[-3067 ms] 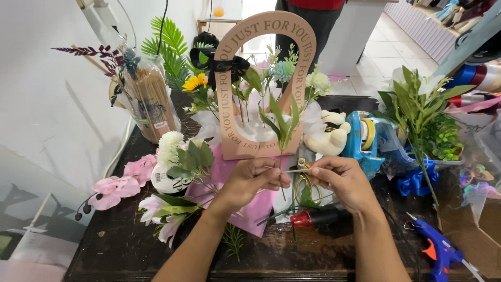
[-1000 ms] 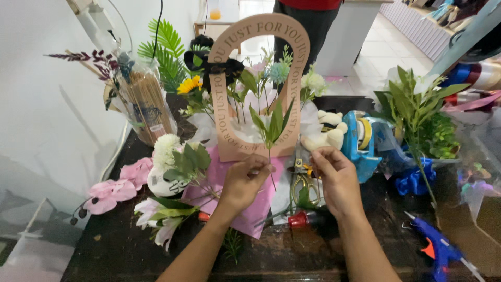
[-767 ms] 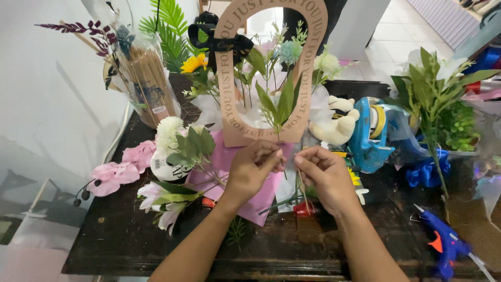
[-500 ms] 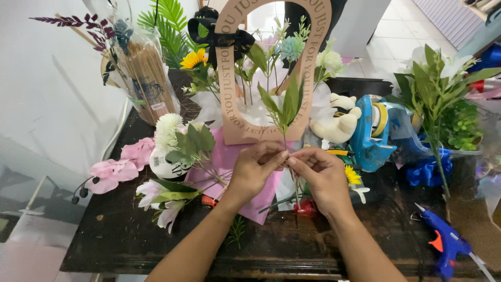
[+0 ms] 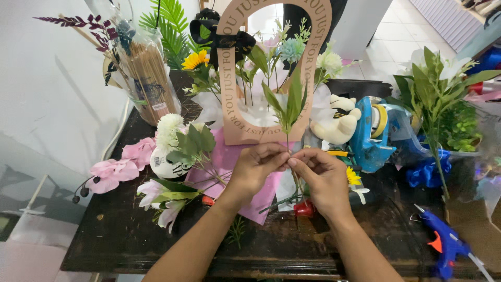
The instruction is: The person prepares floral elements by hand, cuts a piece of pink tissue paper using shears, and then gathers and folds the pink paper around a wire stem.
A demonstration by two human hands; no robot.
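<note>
My left hand [image 5: 255, 167] and my right hand [image 5: 322, 177] meet fingertip to fingertip around the thin stem of a green leaf sprig [image 5: 288, 107] that stands upright between them. Behind the sprig stands a tan arch-shaped flower box [image 5: 231, 89] with a black bow [image 5: 225, 39] and mixed flowers inside. A pink wrapping sheet [image 5: 229, 162] lies under my left hand. A small red-handled tool [image 5: 303, 208] lies on the dark table [image 5: 115, 235] below my right hand.
Pink and white artificial flowers [image 5: 151, 167] lie at the left. A clear bag of sticks [image 5: 148, 78] stands back left. A blue tape dispenser [image 5: 371, 133], a white plush toy [image 5: 338, 125], green foliage [image 5: 433, 99] and a blue glue gun [image 5: 443, 248] are at the right.
My hands rose from the table and came together in front of the arch box. The leaf sprig is now pinched upright between both sets of fingers. The view tilted slightly.
</note>
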